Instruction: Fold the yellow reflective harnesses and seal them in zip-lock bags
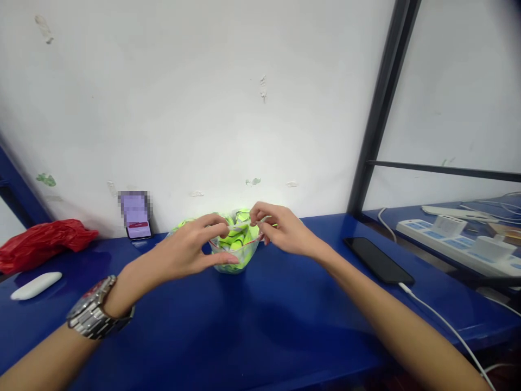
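A clear plastic zip bag [234, 266] with a red line along its mouth stands on the blue table near the wall. Bright yellow-green cloth [237, 239] with grey strips fills it, and more of it shows behind. At the bag's left side is my left hand [189, 244], its thumb held apart from the curled fingers, which are close to the bag's mouth. My right hand [283, 228] closes its fingertips on the bag's rim at the right. A metal watch [97, 312] sits on my left wrist.
On the left lie a red plastic bag [44, 244] and a white rounded case [36, 286]. A lit phone [136, 214] leans on the wall [203, 108]. At right are a black phone [378, 259] on a cable, a dark post [380, 108] and a power strip [459, 244].
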The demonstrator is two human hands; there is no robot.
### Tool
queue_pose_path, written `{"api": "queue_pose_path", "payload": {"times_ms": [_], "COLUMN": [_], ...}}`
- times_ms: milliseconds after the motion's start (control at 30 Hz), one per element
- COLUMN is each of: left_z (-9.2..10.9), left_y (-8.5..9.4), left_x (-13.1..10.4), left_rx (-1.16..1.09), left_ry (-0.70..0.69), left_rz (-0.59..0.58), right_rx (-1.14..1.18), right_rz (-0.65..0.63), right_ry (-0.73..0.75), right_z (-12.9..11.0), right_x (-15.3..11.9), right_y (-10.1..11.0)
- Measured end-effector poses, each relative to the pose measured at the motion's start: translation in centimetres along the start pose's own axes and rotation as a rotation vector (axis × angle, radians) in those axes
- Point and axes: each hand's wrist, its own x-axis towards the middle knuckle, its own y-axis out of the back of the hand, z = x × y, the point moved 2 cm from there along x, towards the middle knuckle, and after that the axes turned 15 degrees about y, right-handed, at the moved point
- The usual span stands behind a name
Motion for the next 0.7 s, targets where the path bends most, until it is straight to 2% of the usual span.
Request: {"api": "queue_pose_path", "payload": {"times_ms": [67,167,300,367,533,700], "left_z": [-0.3,-0.5,-0.3,-0.3,-1.1,-2.1], "left_y": [1.4,2.7,2.7,2.5,2.3,2.3], "left_x": [0.5,0.9,0.8,0.9,1.4,1.4], "left_rx": [-0.013,-0.049,-0.069,-0.065,-0.099,-0.108], "left_ry": [0.038,0.083,0.105,0.102,0.092,0.101], "left_rz": [-0.127,-0.281,-0.397,-0.377,-0.225,-0.217], "right_rx": [-0.139,-0.251,-0.299,-0.301,-0.292,-0.218], "right_rz": [-0.111,-0.254,-0.304,-0.294,-0.244,-0.326], "right_ry": [0.088,0.144,0.141,0.126,0.112,0.120], "right_z": [-0.4,-0.8,-0.7,-0.4,0.3,-0.4], "right_x": [0.2,0.3,0.6,0.7,0.8,0.5], "right_y": [0.4,0.8,1.0,1.1,1.8,1.9]}}
